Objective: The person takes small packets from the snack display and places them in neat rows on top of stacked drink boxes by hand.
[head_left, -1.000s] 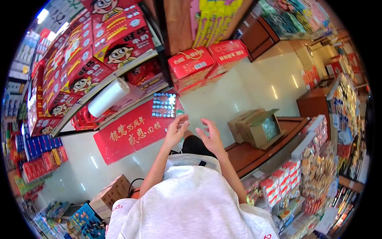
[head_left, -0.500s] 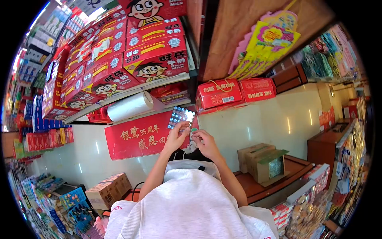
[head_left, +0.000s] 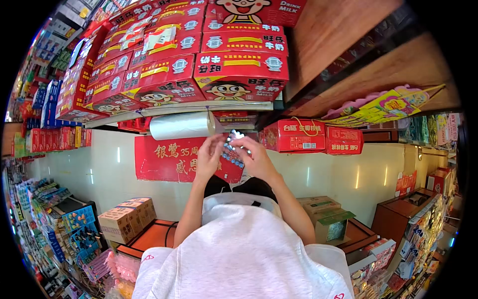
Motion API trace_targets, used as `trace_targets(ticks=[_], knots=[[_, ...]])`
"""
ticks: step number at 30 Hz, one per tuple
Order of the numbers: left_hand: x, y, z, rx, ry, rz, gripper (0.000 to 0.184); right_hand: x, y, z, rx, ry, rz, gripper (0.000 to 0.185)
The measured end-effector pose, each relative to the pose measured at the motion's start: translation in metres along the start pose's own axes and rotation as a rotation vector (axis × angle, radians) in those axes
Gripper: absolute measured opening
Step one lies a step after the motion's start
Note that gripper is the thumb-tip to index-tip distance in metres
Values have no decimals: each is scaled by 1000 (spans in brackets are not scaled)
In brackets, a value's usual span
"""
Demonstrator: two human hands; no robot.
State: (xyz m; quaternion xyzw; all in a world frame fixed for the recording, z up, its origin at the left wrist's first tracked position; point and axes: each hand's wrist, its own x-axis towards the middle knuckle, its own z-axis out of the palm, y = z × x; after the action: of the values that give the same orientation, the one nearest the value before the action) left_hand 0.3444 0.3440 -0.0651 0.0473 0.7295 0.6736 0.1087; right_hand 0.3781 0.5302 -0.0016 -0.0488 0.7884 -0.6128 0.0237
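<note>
A card of shiny blue and silver round pieces (head_left: 233,158) is between my hands, in front of my lap. My right hand (head_left: 258,160) has its fingers closed over the card's upper right part and covers some of it. On the card's left side is my left hand (head_left: 209,158), with fingers bent and smeared by motion. Whether the left fingertips touch the card I cannot make out. Below the card a red mat (head_left: 159,162) with gold lettering lies on the floor.
Stacked red milk cartons (head_left: 240,74) fill the shelf ahead, above a white plastic roll (head_left: 181,125). Red gift boxes (head_left: 295,135) stand right of it. An open cardboard box (head_left: 331,224) is at my right, and another carton (head_left: 127,219) at my left.
The view has shifted, with the shelf now nearer. My right hand has moved over the card, while my left hand has shifted to its left side. The small green round thing no longer shows.
</note>
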Motion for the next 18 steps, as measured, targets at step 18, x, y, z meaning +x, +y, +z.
trace_targets(ticks=[18], knots=[[297,104,-226,820,491,488,88,304,-48,81,-660,227,-416,60]])
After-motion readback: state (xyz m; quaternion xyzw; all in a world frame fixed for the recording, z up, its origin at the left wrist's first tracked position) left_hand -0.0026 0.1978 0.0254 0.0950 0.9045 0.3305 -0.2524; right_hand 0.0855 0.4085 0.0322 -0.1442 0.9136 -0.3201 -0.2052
